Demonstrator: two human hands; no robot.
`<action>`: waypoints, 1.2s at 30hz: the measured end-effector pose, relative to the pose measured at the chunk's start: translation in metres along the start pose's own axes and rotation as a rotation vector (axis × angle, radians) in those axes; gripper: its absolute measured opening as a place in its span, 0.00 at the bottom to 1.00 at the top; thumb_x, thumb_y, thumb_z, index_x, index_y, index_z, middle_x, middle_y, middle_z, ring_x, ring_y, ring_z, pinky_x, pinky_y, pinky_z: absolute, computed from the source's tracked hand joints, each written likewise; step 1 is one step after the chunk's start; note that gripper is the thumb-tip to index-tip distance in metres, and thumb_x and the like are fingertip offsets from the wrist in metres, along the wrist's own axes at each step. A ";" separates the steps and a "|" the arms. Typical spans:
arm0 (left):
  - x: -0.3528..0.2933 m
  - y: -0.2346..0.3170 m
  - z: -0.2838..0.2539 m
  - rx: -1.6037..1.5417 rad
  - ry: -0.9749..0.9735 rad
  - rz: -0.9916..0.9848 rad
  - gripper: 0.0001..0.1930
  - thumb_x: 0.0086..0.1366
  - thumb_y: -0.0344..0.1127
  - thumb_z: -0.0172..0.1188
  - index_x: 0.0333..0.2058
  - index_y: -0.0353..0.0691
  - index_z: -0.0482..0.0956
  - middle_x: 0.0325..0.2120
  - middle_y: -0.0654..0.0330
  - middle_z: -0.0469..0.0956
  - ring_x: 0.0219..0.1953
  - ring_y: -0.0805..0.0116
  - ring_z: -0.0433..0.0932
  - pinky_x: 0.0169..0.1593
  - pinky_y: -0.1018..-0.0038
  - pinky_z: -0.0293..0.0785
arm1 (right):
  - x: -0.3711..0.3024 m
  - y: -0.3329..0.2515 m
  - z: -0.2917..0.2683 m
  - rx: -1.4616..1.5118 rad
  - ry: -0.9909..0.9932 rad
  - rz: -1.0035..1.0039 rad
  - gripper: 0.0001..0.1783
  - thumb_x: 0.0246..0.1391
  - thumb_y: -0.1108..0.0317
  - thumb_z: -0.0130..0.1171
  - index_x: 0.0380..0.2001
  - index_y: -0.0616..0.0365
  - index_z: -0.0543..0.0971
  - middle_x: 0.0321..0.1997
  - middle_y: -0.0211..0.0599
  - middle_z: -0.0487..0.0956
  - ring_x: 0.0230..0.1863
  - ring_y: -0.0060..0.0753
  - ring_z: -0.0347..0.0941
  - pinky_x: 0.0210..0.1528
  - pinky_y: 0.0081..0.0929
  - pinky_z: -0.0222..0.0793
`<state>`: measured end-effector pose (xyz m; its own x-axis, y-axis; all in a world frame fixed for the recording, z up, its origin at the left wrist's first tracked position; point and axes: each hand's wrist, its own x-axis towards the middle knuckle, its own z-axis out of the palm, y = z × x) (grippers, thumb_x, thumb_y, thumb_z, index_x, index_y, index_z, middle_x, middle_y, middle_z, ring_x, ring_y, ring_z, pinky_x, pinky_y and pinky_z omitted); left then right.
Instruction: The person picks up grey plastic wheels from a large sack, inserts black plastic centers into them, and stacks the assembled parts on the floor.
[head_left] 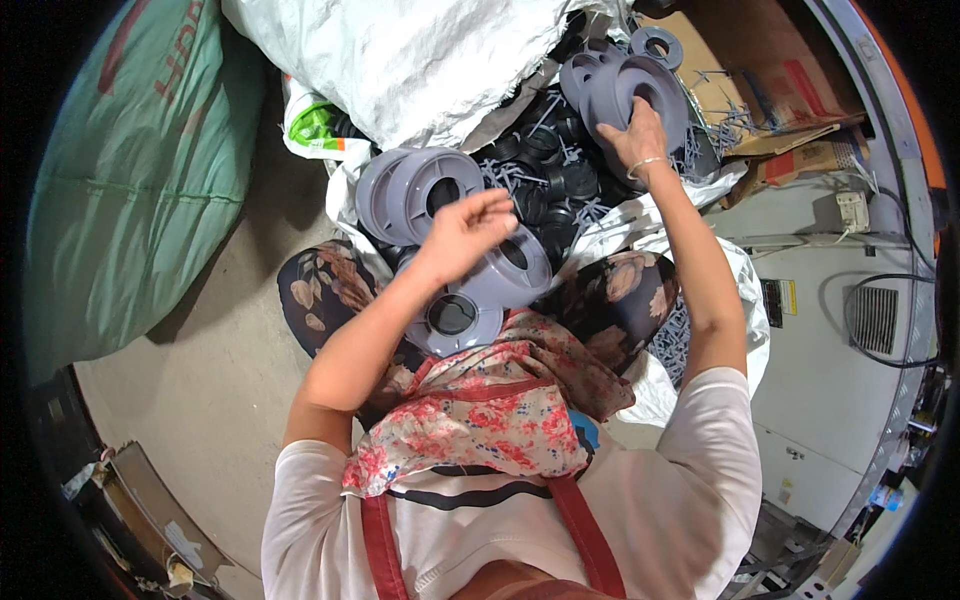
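Observation:
My right hand grips a large grey plastic ring at the upper right, its fingers hooked into the centre hole and the thumb on the outer side. More grey plastic rings lie just behind it. My left hand is above the pile with its fingers stretched out, and nothing shows in it. Beneath and around that hand are several grey rings: a stacked pair to its left, one to its right and a smaller one toward my lap. Black round plastic parts fill the sack between my hands.
A white woven sack spreads across the back. At the left stands a big green sack. Thin grey plastic sprues lie near cardboard at the upper right. A pale metal cabinet with a black cable flanks my right.

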<state>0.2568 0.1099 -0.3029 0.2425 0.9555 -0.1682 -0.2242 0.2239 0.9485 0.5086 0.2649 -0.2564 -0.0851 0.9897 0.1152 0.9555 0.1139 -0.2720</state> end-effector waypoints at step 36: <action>0.033 0.012 -0.009 -0.518 0.245 -0.003 0.19 0.60 0.41 0.56 0.45 0.35 0.66 0.37 0.60 0.73 0.39 0.72 0.73 0.45 0.74 0.70 | -0.045 -0.077 0.042 0.513 -0.081 -0.608 0.10 0.40 0.67 0.61 0.25 0.64 0.75 0.45 0.55 0.70 0.48 0.51 0.65 0.50 0.35 0.61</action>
<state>0.2533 0.1458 -0.2994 0.0317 0.9574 -0.2871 -0.6723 0.2330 0.7027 0.4271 0.2148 -0.2803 -0.5886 0.7423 0.3202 0.4873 0.6419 -0.5921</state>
